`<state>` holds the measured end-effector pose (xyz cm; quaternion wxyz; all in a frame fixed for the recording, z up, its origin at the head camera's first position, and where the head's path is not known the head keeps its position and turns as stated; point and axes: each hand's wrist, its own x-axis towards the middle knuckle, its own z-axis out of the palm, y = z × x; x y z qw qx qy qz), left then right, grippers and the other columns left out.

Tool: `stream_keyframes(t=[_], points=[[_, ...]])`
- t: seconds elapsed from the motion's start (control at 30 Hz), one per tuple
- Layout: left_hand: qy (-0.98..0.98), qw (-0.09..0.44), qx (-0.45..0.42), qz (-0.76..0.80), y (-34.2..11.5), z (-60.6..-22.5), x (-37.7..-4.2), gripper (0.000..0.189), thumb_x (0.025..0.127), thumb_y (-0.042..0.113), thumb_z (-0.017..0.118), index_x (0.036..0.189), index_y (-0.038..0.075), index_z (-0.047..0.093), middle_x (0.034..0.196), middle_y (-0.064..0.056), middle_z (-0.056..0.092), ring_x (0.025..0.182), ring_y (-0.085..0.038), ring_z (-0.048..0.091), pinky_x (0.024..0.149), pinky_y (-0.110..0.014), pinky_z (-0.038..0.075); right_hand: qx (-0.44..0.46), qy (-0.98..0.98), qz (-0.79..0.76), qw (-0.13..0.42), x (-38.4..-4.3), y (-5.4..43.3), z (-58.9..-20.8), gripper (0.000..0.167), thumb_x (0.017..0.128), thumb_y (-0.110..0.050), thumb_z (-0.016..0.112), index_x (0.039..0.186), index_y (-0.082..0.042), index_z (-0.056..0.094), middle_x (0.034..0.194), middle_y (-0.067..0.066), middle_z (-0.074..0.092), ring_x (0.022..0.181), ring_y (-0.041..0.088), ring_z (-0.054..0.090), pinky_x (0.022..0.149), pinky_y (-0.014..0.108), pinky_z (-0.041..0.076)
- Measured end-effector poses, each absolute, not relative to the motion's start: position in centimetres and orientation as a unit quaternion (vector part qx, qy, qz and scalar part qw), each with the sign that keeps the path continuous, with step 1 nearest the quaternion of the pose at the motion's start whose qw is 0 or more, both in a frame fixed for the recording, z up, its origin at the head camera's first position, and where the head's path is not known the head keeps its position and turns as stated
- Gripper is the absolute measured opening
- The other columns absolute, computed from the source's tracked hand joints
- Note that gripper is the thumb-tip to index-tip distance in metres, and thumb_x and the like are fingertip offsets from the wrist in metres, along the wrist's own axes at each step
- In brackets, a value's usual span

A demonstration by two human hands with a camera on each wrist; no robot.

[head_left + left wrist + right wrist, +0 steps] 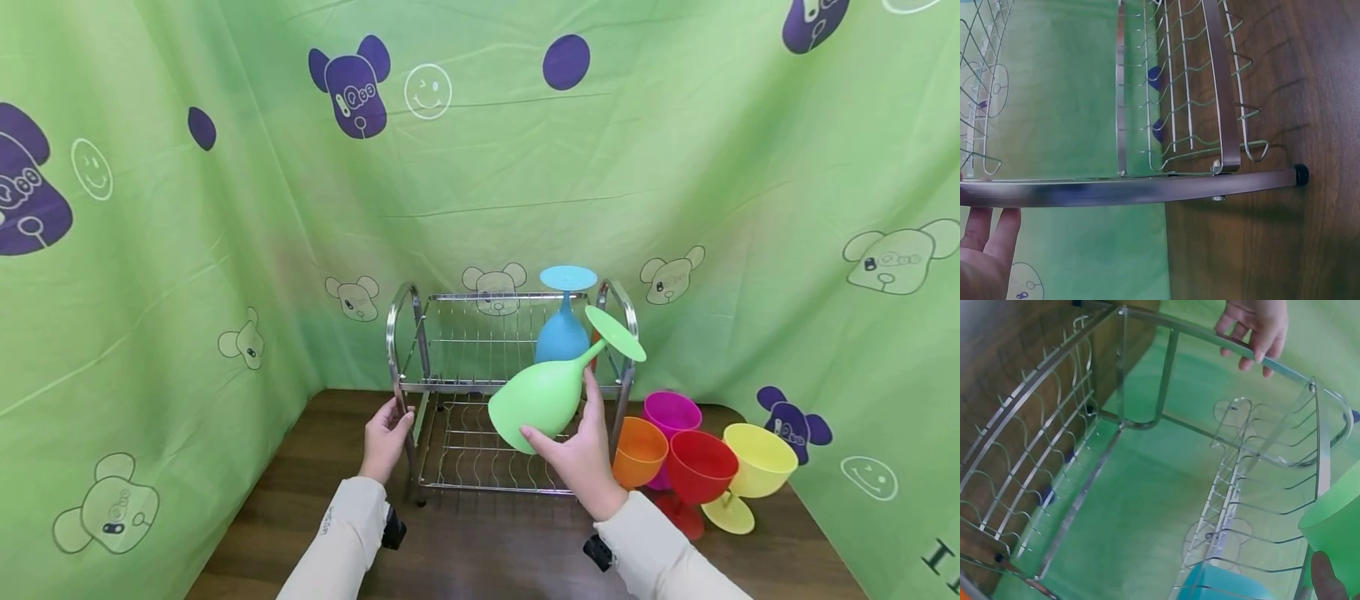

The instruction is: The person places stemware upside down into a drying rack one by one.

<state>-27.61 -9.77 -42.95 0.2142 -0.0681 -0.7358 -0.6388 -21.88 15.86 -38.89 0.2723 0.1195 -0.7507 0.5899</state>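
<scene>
My right hand (585, 462) holds a light green plastic goblet (536, 400) by its bowl, thumb on the near side. The goblet is tilted, mouth down to the left and foot up to the right, in front of a two-tier metal dish rack (457, 387). With fingers and thumb, my left hand (384, 440) grips the rack's left upright; the left wrist view shows fingertips against that post (1116, 192). On the upper tier a blue goblet (561, 337) stands upside down, partly hidden by the green one. In the right wrist view the green goblet (1338, 519) shows only in part.
Right of the rack, an orange goblet (640, 454), a magenta goblet (672, 411), a red goblet (701, 467) and a yellow goblet (761, 460) stand upright, close together. The dark wooden table (480, 550) is enclosed by green printed cloth (480, 183) behind and at both sides.
</scene>
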Motion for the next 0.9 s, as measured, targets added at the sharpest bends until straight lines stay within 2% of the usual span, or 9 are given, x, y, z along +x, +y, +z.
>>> stream_keyframes(t=[0.1,0.2,0.37,0.57,0.73,0.9], points=[[-0.738,0.209,-0.075,-0.638,-10.0,-43.5,-28.2,0.022,0.086,-0.014,0.057,0.106,-0.023,0.054,0.096,-0.037,0.062,0.076,-0.002,0.058,0.071,-0.016,0.047,0.127,-0.758,0.581,0.269,-22.3,15.6,-38.1,0.103,0.072,-0.004,0.078,0.150,0.001,0.011,0.148,0.023,0.024,0.123,0.036,0.038,0.097,0.042,0.043],[-0.740,0.205,-0.079,-0.636,-10.3,-44.8,-29.2,0.023,0.087,-0.013,0.057,0.107,-0.022,0.055,0.095,-0.036,0.062,0.076,-0.002,0.057,0.070,-0.016,0.047,0.131,-0.770,0.566,0.263,-22.5,15.6,-37.3,0.102,0.073,-0.008,0.079,0.150,0.000,0.012,0.148,0.023,0.025,0.125,0.039,0.038,0.096,0.059,0.039],[-0.747,0.197,-0.086,-0.629,-10.8,-46.3,-30.2,0.029,0.089,-0.008,0.059,0.115,-0.020,0.055,0.097,-0.032,0.065,0.077,-0.002,0.057,0.070,-0.018,0.048,0.157,-0.764,0.564,0.271,-22.8,15.5,-36.2,0.101,0.072,-0.003,0.077,0.149,0.001,0.012,0.147,0.025,0.025,0.121,0.041,0.039,0.093,0.061,0.041],[-0.750,0.189,-0.071,-0.630,-11.4,-46.4,-30.0,0.030,0.089,-0.005,0.061,0.117,-0.017,0.058,0.095,-0.029,0.067,0.074,0.003,0.055,0.068,-0.016,0.047,0.186,-0.769,0.559,0.249,-23.4,15.0,-34.5,0.102,0.071,0.001,0.078,0.149,0.000,0.012,0.146,0.026,0.024,0.120,0.043,0.039,0.088,0.060,0.045],[-0.741,0.189,-0.080,-0.639,-11.5,-46.5,-30.4,0.033,0.088,-0.007,0.060,0.118,-0.019,0.055,0.094,-0.031,0.066,0.074,0.004,0.055,0.068,-0.014,0.046,0.183,-0.774,0.556,0.243,-24.7,14.6,-33.0,0.104,0.072,-0.002,0.080,0.151,-0.002,0.012,0.148,0.022,0.021,0.123,0.041,0.038,0.089,0.059,0.046],[-0.738,0.182,-0.070,-0.646,-11.2,-46.3,-30.6,0.031,0.088,-0.007,0.061,0.117,-0.017,0.057,0.094,-0.030,0.067,0.075,0.005,0.056,0.069,-0.014,0.047,0.165,-0.795,0.529,0.245,-26.2,14.3,-31.7,0.107,0.071,-0.009,0.083,0.152,-0.005,0.013,0.149,0.023,0.023,0.128,0.041,0.036,0.094,0.059,0.042]])
